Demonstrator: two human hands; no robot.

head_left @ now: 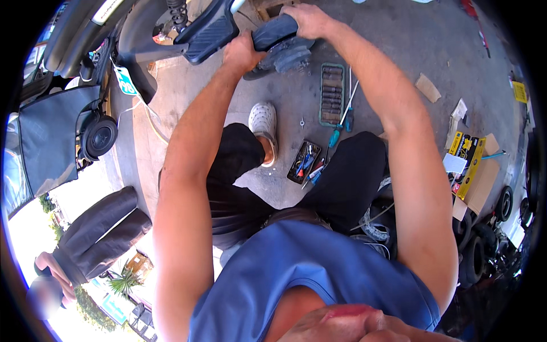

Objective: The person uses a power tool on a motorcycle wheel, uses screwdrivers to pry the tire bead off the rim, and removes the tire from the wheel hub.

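Observation:
At the top of the head view both my hands are on a black tyre (274,32) that looks like a small scooter wheel's. My left hand (244,53) is closed on its left side, with the fingers partly hidden. Farther up, my right hand (308,21) is wrapped over the right end. A dark, ridged rubber part (286,55), somewhat blurred, shows just below the tyre. Close to the left hand is the black footboard (209,35) of a scooter, and a coil shock absorber (178,13) stands behind it.
On the floor lie a green socket case (332,94), a teal-handled screwdriver (334,137) and a small tool tray (305,161). A yellow-black box (468,153) and several tyres (473,259) are at right. A person (97,239) stands at left, near a parked vehicle (54,142).

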